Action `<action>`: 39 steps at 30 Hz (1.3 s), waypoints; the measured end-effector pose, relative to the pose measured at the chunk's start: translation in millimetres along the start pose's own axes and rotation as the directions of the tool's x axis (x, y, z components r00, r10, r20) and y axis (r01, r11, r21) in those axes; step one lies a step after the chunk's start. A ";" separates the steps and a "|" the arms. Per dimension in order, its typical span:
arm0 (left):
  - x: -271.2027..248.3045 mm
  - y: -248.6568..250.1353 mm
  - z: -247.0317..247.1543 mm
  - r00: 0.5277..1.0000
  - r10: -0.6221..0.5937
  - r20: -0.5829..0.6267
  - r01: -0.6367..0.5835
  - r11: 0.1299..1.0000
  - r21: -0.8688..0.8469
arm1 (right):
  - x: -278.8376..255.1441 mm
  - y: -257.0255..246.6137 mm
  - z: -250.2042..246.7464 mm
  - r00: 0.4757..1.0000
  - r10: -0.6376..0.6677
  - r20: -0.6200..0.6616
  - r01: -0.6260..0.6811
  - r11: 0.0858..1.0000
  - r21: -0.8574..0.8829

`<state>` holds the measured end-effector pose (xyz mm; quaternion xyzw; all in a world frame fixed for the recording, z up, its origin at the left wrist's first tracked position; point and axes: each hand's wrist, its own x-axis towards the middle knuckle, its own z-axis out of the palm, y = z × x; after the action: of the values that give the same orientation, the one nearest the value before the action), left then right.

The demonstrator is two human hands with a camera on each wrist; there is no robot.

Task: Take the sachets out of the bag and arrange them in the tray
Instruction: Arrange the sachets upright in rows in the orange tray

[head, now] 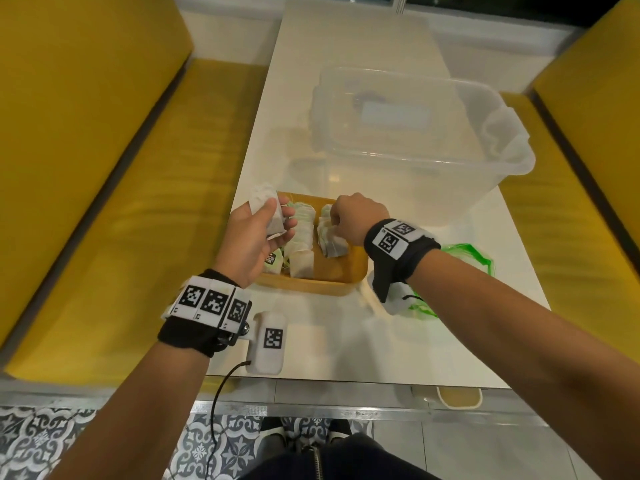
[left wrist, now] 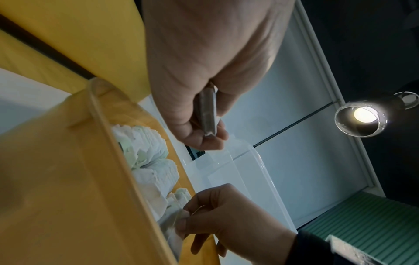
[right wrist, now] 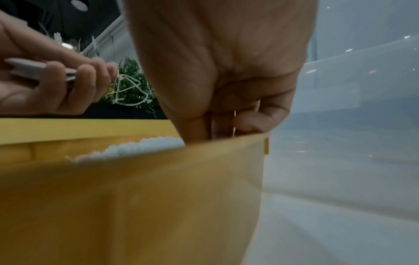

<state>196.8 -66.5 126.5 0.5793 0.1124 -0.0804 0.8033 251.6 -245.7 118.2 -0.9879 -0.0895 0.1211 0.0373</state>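
Sachets going into the yellow tray (head: 349, 285), with more waiting in the other hand.

The right hand (head: 358, 216) dips into the tray and pinches a sachet (head: 331, 241) at the right row. The left hand (head: 254, 237) hangs over the tray, fingers curled round a few spare sachets (head: 268, 211). A bump could knock the rows over. A loose hold could drop the spares. The green bag (head: 460, 261) lies flat, just right of the tray.

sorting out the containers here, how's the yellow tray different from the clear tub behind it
The yellow tray is opaque and shallow; the clear tub is see-through, deeper and larger. The tray holds rows of sachets; no sachets show in the tub. Both stand open-topped on the white table.
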 end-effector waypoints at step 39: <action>-3.0 -10.9 5.1 0.997 -0.080 -0.005 0.080 0.997 -0.022 | -11.4 -7.6 22.3 0.978 -0.179 -0.109 0.161 0.975 -0.155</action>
<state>191.6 -74.9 118.9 0.5658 0.1387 -0.1097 0.8053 234.0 -239.2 100.0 -0.9822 -0.1799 0.0500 -0.0189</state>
